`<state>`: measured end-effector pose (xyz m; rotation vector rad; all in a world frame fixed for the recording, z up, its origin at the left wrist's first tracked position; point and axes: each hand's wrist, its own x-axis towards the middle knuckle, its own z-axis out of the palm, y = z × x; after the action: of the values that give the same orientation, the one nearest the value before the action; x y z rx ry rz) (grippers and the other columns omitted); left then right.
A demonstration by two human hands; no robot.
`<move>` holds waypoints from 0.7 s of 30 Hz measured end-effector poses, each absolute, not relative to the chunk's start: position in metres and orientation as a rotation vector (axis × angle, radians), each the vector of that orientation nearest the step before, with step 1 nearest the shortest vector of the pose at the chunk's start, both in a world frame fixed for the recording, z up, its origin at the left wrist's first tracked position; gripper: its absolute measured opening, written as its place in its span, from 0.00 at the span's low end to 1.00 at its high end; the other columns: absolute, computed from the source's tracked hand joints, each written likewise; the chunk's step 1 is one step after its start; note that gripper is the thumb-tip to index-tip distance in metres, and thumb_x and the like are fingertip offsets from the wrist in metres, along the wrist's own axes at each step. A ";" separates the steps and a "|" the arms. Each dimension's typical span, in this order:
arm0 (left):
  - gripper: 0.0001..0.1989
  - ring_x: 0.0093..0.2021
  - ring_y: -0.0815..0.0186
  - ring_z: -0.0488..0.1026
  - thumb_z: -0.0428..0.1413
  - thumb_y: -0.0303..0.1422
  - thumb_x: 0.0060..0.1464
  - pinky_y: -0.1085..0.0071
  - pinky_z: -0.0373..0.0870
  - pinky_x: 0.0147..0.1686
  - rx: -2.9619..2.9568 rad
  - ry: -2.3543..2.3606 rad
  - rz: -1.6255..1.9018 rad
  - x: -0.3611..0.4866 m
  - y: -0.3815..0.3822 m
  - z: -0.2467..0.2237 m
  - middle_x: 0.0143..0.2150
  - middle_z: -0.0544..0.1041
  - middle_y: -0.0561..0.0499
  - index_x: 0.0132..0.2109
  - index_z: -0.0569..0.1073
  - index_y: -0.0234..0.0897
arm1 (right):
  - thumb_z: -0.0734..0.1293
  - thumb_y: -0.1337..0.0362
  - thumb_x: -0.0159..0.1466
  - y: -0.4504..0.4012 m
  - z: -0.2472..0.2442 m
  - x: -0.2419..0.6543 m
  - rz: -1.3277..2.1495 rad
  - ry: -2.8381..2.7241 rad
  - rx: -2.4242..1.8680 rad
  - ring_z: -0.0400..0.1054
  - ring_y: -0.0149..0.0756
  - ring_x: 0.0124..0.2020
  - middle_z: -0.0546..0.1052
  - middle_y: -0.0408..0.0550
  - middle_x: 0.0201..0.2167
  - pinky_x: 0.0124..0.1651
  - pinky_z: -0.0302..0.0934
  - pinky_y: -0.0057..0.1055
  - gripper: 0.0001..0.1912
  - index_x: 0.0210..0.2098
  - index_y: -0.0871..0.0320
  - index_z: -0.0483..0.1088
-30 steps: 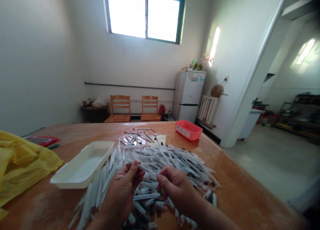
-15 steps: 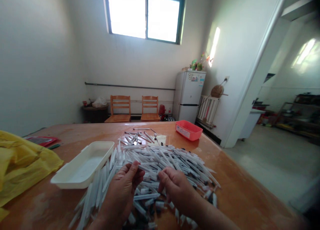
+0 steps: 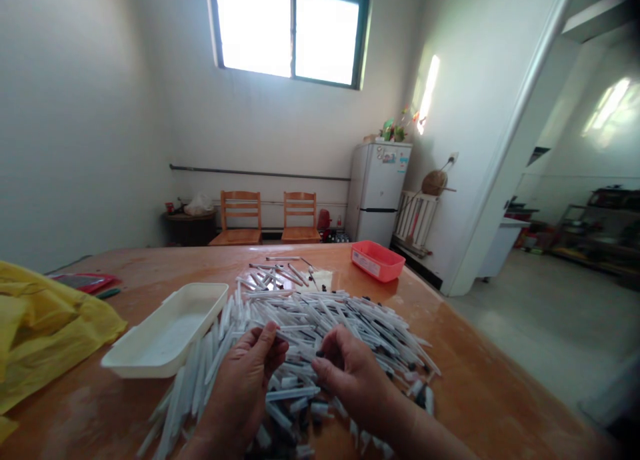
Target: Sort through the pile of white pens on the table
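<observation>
My left hand (image 3: 247, 377) is closed, its thumb and fingers pinched on a thin, clear pen barrel (image 3: 293, 342) that points toward my right hand. My right hand (image 3: 353, 377) is curled just right of it, with a small black plug (image 3: 320, 355) at the tips of thumb and forefinger. Beneath and beyond both hands spreads a heap of clear pen barrels (image 3: 345, 313), some with dark parts among them. Shorter translucent caps (image 3: 299, 405) and black bits lie nearer to me, below the hands.
A cream tray (image 3: 123, 363) stands at the left, beside a row of barrels. The red basket (image 3: 383, 271) sits at the table's far right. Yellow plastic (image 3: 55, 333) covers the left edge. Several slim pens (image 3: 280, 275) lie behind the heap. Chairs and a refrigerator (image 3: 383, 180) stand beyond.
My right hand has turned and its fingers have opened out slightly, bringing the black plug into sight at the fingertips. My left hand has barely moved and keeps its barrel.
</observation>
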<state>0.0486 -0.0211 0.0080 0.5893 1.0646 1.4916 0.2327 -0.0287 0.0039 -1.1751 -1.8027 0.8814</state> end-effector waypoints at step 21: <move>0.12 0.30 0.73 0.72 0.65 0.40 0.48 0.78 0.67 0.29 0.617 1.239 1.969 0.005 -0.003 0.015 0.33 0.76 0.56 0.39 0.76 0.39 | 0.65 0.62 0.65 -0.016 0.005 0.254 0.494 -2.065 -1.404 0.69 0.35 0.33 0.77 0.45 0.33 0.36 0.54 0.28 0.06 0.37 0.55 0.74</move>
<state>0.0053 -0.0030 0.0145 0.6175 1.2387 1.9686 0.2538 -0.0161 0.0055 -1.4043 -2.0647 0.4941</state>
